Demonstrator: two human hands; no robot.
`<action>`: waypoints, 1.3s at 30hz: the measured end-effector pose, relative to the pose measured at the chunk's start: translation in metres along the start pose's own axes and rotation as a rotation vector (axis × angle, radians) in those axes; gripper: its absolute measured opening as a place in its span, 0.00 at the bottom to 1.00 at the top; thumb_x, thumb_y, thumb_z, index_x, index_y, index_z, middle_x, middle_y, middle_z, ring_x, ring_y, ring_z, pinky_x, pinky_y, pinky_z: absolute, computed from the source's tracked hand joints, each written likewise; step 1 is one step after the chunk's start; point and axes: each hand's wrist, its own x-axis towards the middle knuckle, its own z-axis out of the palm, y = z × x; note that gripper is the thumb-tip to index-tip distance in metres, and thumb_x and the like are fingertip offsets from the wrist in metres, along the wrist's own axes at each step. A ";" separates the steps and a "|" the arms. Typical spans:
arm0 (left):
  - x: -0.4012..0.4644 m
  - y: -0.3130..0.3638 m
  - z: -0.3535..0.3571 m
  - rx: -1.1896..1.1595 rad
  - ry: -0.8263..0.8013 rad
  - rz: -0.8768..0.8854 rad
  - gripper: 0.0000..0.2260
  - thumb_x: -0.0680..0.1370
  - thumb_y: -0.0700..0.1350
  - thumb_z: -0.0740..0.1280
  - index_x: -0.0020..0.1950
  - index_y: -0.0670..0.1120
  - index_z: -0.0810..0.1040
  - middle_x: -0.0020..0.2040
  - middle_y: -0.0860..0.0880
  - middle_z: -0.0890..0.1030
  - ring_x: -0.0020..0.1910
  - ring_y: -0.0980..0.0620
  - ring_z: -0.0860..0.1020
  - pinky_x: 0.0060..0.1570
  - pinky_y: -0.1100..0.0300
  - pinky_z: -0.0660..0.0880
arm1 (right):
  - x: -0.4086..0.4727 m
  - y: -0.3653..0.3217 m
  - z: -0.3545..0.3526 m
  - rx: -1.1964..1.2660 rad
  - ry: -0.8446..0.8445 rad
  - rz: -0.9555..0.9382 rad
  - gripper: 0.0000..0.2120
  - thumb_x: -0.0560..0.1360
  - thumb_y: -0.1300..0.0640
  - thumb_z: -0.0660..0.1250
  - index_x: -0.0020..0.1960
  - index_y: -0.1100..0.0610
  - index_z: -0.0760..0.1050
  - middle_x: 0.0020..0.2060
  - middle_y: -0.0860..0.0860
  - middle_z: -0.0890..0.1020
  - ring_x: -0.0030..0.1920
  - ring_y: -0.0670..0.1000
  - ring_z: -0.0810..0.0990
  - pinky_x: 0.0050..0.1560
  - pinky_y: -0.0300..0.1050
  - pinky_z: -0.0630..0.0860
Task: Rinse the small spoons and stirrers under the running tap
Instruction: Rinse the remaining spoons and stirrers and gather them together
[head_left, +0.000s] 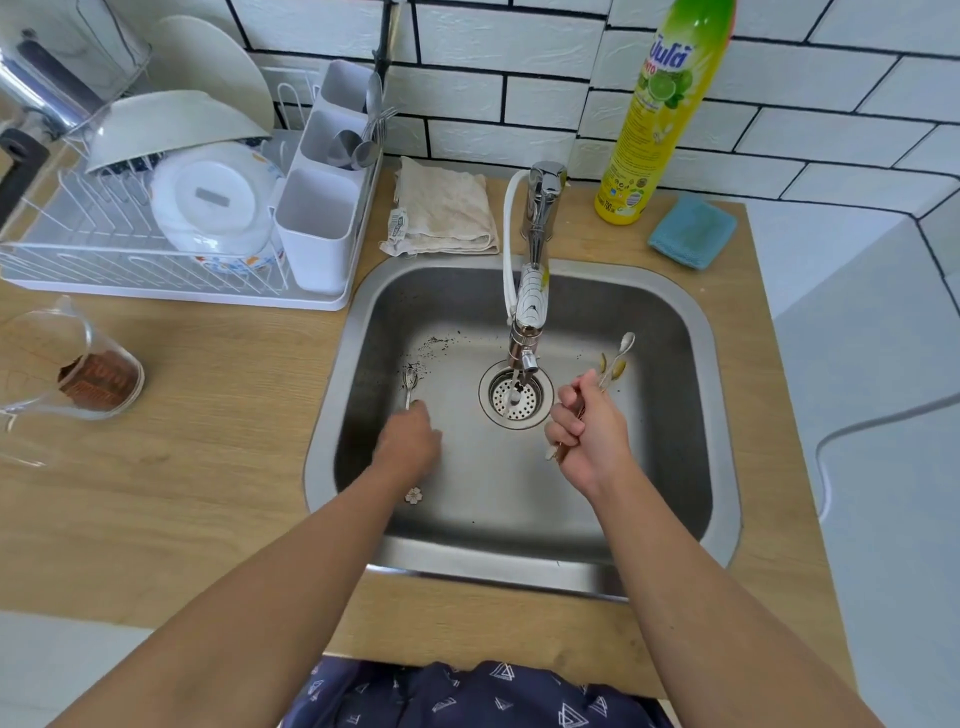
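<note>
The right hand (589, 434) is curled round a bunch of small spoons and stirrers (613, 364), held above the sink (675, 332) floor to the right of the drain (516, 395); their heads stick out past the knuckles, but the handles are mostly hidden in the fist and how many there are is hard to count. A thin stream runs from the tap (530, 306) onto the drain. The left hand (410, 441) reaches down to a small spoon (410, 387) lying on the sink floor; its fingers are turned away, so whether they pinch the handle or only touch it cannot be told. A small flower-shaped end (414, 495) shows just below that wrist, the rest covered. Dark specks (434, 345) dot the steel. On the counter (218, 415) stand a dish rack (130, 249), a folded cloth (447, 213), a soap bottle (660, 114), top cut off, and a sponge (693, 231).
</note>
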 end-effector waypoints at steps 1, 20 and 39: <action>0.003 -0.004 0.004 0.095 -0.038 -0.023 0.18 0.80 0.41 0.60 0.69 0.41 0.69 0.62 0.38 0.76 0.60 0.38 0.76 0.56 0.49 0.74 | 0.000 -0.001 -0.001 -0.010 -0.009 0.016 0.15 0.86 0.50 0.58 0.43 0.54 0.69 0.30 0.48 0.73 0.20 0.42 0.60 0.18 0.35 0.55; -0.007 0.024 0.001 -0.516 -0.090 0.031 0.05 0.77 0.39 0.69 0.40 0.43 0.81 0.34 0.46 0.83 0.31 0.53 0.84 0.38 0.57 0.83 | 0.005 0.015 -0.002 -0.383 0.135 -0.033 0.09 0.82 0.52 0.67 0.44 0.54 0.77 0.41 0.53 0.82 0.20 0.43 0.57 0.20 0.37 0.54; -0.038 0.050 -0.009 -0.899 -0.287 0.104 0.01 0.78 0.42 0.70 0.47 0.45 0.81 0.35 0.48 0.84 0.30 0.54 0.80 0.31 0.62 0.76 | 0.005 0.014 0.022 -0.791 0.059 -0.147 0.04 0.76 0.57 0.75 0.46 0.53 0.80 0.36 0.46 0.83 0.19 0.37 0.71 0.19 0.29 0.63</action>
